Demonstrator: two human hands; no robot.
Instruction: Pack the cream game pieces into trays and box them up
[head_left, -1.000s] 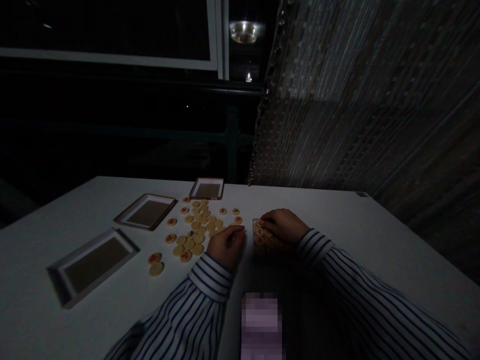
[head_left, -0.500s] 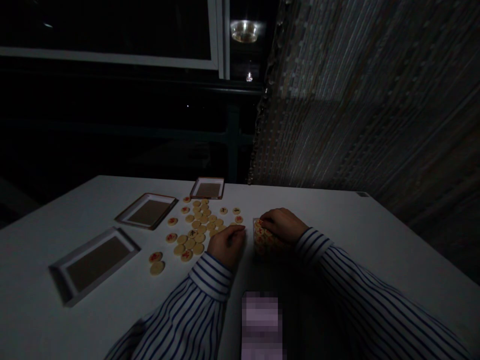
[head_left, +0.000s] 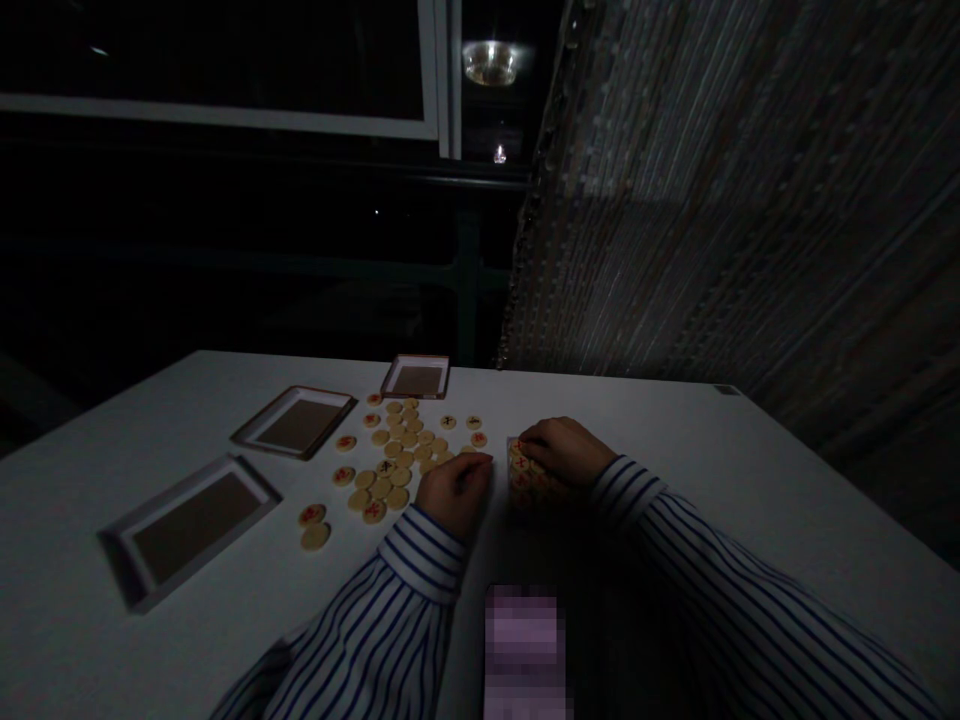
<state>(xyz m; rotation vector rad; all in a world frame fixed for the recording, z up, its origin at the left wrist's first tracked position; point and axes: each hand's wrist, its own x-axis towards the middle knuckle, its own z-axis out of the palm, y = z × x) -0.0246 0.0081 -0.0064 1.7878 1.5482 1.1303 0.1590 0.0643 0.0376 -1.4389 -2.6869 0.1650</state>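
My left hand [head_left: 455, 490] rests on the table with its fingers curled in, beside the loose Chinese chess pieces [head_left: 395, 476]; whatever the curled fingers may hold is hidden. To its right, a small clear-sided box [head_left: 512, 512] holds rows of red-marked chess pieces [head_left: 522, 480]. Over that box lies my right hand [head_left: 571, 450], fingers bent down and fingertips pressing on a chess piece [head_left: 520, 446] at the far left corner. The hand covers much of the box. Most loose pieces lie face down; a few show red or black characters.
Two shallow open trays, a brown-rimmed one [head_left: 341, 412] and a grey one [head_left: 240, 470], lie at the left. A smaller tray [head_left: 385, 386] is at the far edge. A phone with a blurred screen [head_left: 523, 650] lies near me. A string curtain [head_left: 637, 250] hangs behind the white table [head_left: 675, 440].
Almost nothing differs. Both hands keep their places, and the view has shifted very slightly.
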